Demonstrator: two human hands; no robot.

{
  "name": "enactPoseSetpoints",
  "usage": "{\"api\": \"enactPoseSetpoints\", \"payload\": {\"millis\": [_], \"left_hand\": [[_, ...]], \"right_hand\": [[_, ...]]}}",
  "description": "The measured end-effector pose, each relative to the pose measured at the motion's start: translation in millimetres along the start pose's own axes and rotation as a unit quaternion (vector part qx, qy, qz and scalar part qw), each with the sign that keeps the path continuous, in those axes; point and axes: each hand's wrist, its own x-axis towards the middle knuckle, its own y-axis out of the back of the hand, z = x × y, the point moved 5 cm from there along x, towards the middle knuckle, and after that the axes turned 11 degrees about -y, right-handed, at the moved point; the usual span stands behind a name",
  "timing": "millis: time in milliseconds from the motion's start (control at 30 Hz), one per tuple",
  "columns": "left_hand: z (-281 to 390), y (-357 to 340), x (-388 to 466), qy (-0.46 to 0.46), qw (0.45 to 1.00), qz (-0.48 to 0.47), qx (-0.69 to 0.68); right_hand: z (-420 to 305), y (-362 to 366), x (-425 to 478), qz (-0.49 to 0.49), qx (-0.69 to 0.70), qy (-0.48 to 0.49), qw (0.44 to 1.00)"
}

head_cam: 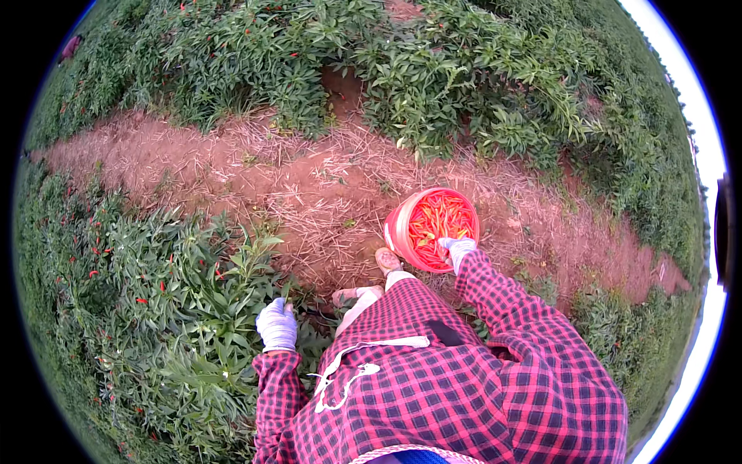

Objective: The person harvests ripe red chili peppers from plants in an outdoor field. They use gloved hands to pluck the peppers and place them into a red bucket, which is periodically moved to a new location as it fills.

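Observation:
My right hand, in a pale glove, is at the near right rim of a red plastic bucket, its fingers over the chilli peppers inside. Whether it grips the rim or some peppers is not clear. Red chilli peppers, a few of them yellowish or orange, fill the bucket nearly to the top. At the edge of the leafy chilli plants on the left is my left hand, gloved too, with its fingers curled. The leaves beside it hide what, if anything, lies in its fingers.
A path of reddish soil strewn with dry straw crosses between two rows of plants. Across it stands the far row of chilli plants. My feet are on the path's near edge. Ripe chillies hang among the left leaves.

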Motion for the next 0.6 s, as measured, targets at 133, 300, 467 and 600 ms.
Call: {"api": "enactPoseSetpoints", "payload": {"millis": [133, 300, 467, 600], "left_hand": [[15.3, -17.4, 6.3, 0.033, 0.989, -0.038, 0.140], [23.4, -51.1, 12.1, 0.116, 0.975, -0.093, 0.167], [51.4, -62.2, 23.2, 0.175, 0.960, -0.180, 0.123], [27.1, -73.1, 55.4, 0.129, 0.984, -0.107, 0.056]], "right_hand": [[-1.0, 12.3, 40.3, -0.050, 0.126, -0.037, 0.990], [16.1, 25.5, 73.4, -0.131, 0.050, -0.084, 0.987], [50.4, 37.4, 127.5, -0.116, -0.242, -0.094, 0.959], [74.3, 24.9, 154.3, -0.144, -0.220, -0.095, 0.960]]}}
